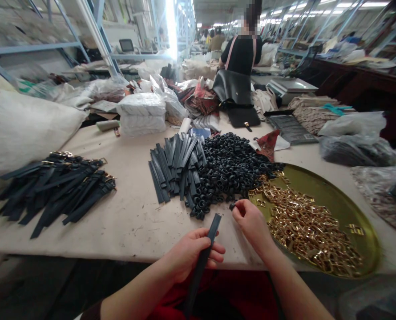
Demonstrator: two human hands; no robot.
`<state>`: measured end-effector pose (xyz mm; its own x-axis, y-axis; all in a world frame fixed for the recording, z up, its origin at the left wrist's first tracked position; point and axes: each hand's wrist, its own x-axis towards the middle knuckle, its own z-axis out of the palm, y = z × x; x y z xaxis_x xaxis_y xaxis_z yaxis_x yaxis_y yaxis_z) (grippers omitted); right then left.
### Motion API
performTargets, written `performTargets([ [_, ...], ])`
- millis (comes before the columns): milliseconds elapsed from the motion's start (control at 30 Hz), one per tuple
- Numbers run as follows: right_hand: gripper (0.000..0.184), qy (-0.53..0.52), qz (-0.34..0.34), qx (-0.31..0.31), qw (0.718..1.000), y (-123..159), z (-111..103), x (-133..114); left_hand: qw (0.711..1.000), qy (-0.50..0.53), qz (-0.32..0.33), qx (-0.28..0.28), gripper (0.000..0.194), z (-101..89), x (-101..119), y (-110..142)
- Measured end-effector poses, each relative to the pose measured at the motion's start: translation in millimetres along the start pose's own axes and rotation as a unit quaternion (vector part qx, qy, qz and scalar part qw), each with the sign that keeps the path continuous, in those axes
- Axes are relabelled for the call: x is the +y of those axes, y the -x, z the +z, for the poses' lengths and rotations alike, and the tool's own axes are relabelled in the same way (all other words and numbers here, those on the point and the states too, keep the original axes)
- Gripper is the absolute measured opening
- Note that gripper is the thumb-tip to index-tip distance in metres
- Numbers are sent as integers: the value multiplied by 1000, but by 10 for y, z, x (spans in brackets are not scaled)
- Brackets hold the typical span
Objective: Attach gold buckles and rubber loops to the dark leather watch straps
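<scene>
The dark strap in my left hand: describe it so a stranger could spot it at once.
Find the pale worktable, then the left hand at its near edge, in front of the central pile of loose strips. The dark strap slants up through that hand. Unlike the piled strips, it is held singly.

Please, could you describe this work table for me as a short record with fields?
Left hand: holds a flat black strap
Right hand: pinches a small black loop
Table left: black straps with gold-coloured metal buckles
Table centre: pile of flat black strips beside heaped black loops
Table right: round gold-coloured tray holding loose gold-coloured metal buckles
Background: person in black top
</scene>
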<state>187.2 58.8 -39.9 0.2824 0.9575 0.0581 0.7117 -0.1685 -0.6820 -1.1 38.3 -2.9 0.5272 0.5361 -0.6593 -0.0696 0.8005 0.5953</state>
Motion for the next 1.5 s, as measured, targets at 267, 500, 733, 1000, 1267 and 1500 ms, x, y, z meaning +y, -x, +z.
performTargets([
  [267,24,-428,169,-97,882,490,-77,-44,992,-119,36,-38,27,133,-50,18],
  [500,30,-553,205,-141,795,627,-65,-70,940,-315,132,-4,40,177,-97,35],
  [733,39,-515,194,-119,826,692,-92,-42,944,-312,108,13,24,130,-181,-77],
  [1000,36,-488,215,-83,842,798,-16,-70,966,-250,60,-4,15,204,-207,13],
  [1267,28,-521,222,-125,815,868,-30,-51,982,-188,3,-28,20,225,-161,65],
  [1500,34,-598,288,-108,740,856,-1,-83,989,-128,-31,-64,21,182,-180,66],
])
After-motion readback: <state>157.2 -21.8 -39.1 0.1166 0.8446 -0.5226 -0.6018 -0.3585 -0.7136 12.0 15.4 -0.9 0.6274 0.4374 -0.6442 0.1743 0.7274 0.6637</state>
